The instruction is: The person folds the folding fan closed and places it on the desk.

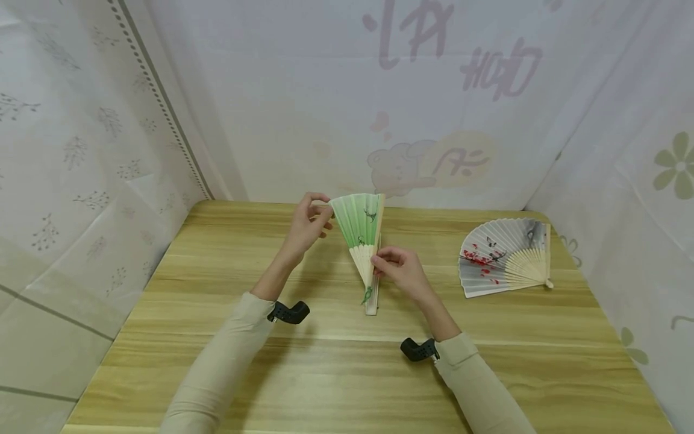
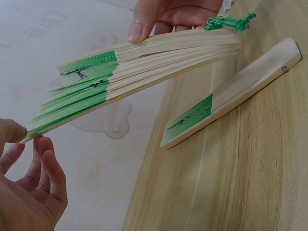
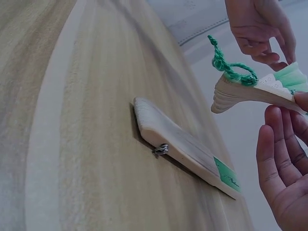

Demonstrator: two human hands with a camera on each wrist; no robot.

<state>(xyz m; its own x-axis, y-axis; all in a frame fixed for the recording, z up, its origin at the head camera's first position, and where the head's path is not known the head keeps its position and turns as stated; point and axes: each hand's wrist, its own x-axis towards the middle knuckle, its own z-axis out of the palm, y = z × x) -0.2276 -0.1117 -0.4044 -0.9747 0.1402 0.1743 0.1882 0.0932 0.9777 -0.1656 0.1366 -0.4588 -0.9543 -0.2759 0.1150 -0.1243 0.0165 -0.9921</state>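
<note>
Fan, green, half-spread, held above table. On my remote feed, left hand pinches the leaf's outer edge; right hand grips the ribs, thumb uppermost (green cord by their narrow end). Folded fan lies below; grey fan, spread, rests rightward.
</note>
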